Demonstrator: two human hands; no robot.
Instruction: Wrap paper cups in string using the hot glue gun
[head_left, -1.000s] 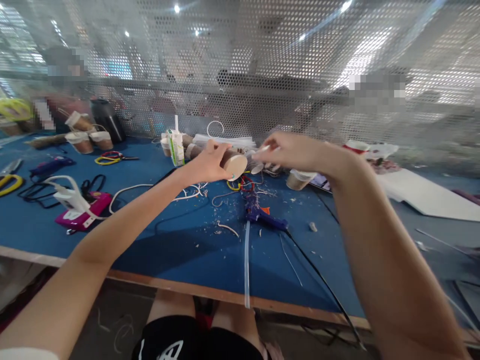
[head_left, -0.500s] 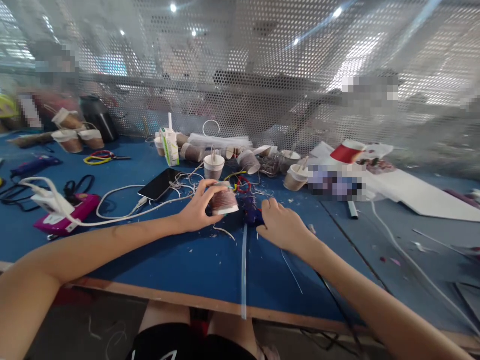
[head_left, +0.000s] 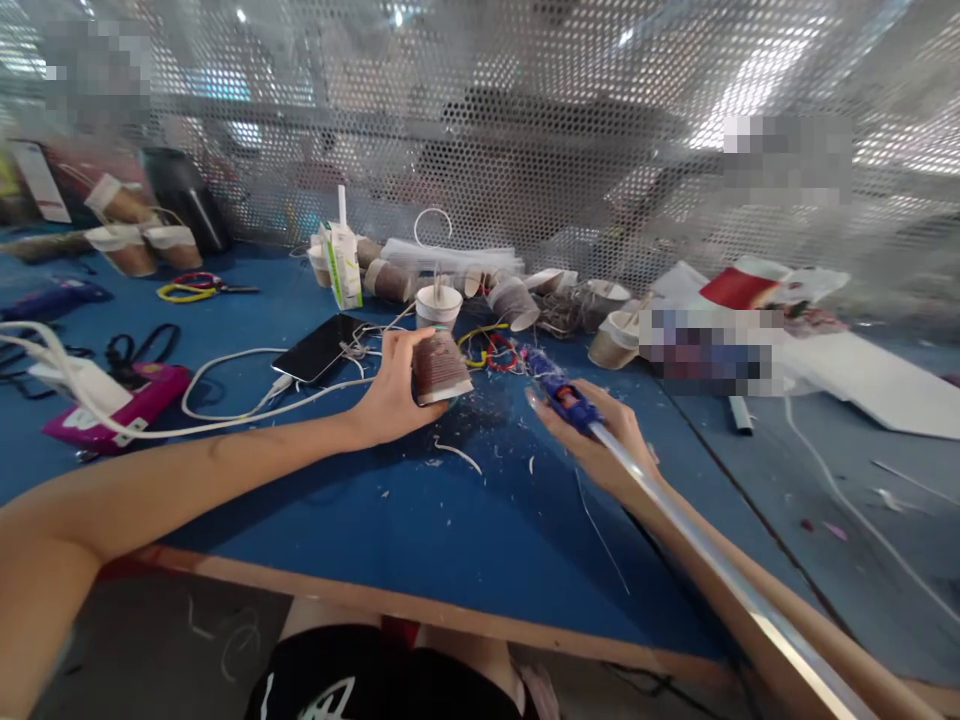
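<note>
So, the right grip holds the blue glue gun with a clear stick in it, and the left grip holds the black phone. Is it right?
Not quite: the left grip holds a brown-wrapped cup; the black phone lies on the table, as the head view shows. The right grip does hold the blue glue gun with its clear stick.

The small tapered cup (head_left: 441, 368) is reddish brown, striped with fine lines running round it, and edged in white. The plastic hot-glue gun (head_left: 553, 385) is dark blue with an orange-red patch, and the long straight rod (head_left: 690, 525) behind it is milky white with a bright sheen. Beneath them, the flat tabletop (head_left: 360, 530) is deep blue (flecked with white scraps), with a brown front edge. The boxy power strip (head_left: 161, 388) is magenta; the perforated metal screen (head_left: 360, 130) is grey, patterned with dots.
</note>
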